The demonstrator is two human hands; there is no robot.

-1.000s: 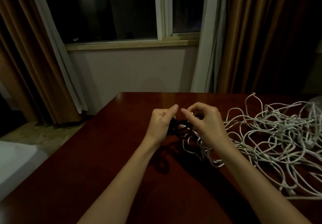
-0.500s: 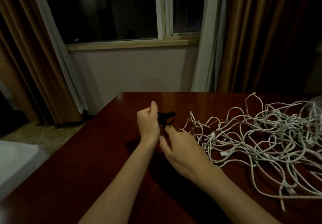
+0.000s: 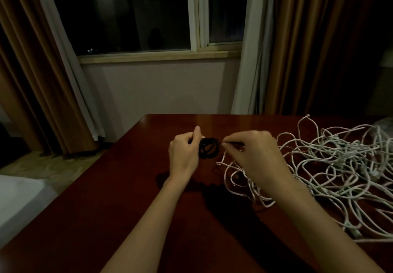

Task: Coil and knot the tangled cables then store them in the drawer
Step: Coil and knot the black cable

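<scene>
We are knotting a small black cable coil [image 3: 208,147], held up over the bench [image 3: 110,187].

Our left hand [image 3: 184,152] grips the coil's side with curled fingers while our right hand [image 3: 255,156] pinches its loose end, drawn taut. We judge it light, soft and springy, best held across the bundled loops. The tangled white cables [image 3: 331,166] lie on the bench to the right. We can read no writing or labels.

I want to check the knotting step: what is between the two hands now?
In the head view, the small black cable coil lies between them: the left hand grips its side, the right hand pinches its loose end.
</scene>
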